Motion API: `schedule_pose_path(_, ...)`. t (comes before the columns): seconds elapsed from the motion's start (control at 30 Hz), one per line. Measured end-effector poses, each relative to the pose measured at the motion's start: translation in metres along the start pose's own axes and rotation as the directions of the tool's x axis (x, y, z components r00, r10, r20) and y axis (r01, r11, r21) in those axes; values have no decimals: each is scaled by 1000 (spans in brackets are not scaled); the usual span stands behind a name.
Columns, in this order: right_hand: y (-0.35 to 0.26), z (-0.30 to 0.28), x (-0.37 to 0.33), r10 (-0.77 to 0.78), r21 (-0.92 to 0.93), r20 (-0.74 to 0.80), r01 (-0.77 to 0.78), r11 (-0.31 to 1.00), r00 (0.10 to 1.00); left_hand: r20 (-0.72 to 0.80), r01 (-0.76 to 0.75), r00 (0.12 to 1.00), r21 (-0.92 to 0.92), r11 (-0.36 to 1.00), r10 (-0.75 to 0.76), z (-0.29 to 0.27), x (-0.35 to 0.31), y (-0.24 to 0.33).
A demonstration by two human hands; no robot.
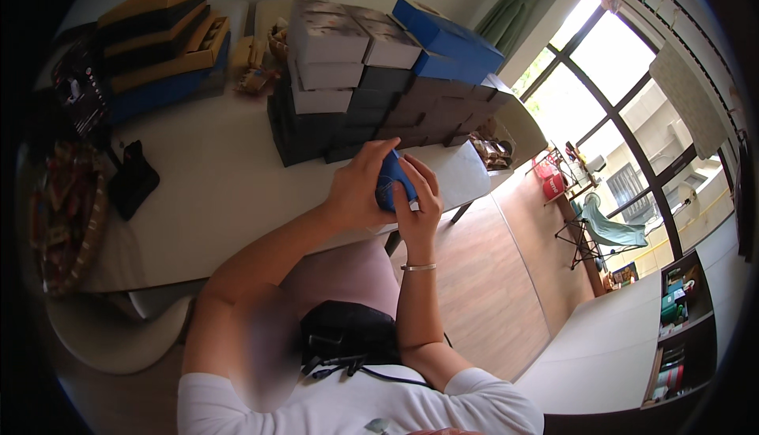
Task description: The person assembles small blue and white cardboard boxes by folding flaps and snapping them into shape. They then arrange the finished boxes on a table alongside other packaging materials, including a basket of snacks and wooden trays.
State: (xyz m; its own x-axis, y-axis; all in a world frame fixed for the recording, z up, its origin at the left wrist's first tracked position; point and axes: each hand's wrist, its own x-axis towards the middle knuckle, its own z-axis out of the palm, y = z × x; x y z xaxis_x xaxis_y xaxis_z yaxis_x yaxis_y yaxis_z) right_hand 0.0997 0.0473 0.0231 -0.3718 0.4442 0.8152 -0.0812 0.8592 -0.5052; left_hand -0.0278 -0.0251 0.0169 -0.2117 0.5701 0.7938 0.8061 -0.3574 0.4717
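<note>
Between my two hands, just above the table's front edge, is a small blue box with thin lighter lines on one face. My left hand wraps its left side, fingertips reaching over the top. From the right, my right hand grips it, fingers curled and thumb against the near side; a bracelet circles that wrist. Part of the box is hidden by my fingers. Behind it stand stacked dark boxes, topped by pale boxes and a large blue box.
The white table bears a wicker basket of wrapped packets, a black pouch and stacked cardboard trays at left. A pale chair sits below it. At right are a folding chair and an open-shelved cabinet.
</note>
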Motion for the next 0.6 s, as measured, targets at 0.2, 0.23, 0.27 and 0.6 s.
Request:
schedule_pose_path(0.2,4,-1,-2,49,2,-40,-49,999,998,123,279,955,-58,959,-270,3,-1,0)
schedule_pose_path(0.23,4,-1,-1,65,2,-31,-65,998,997,114,232,967,-7,973,-230,5,-2,-2)
schedule_pose_path(0.27,4,-2,-1,109,-6,-40,-110,994,993,106,185,976,44,982,-188,6,-2,-4)
schedule_pose_path(0.6,-3,-5,0,348,283,-168,-293,913,923,19,-68,998,244,967,66,2,-1,8)
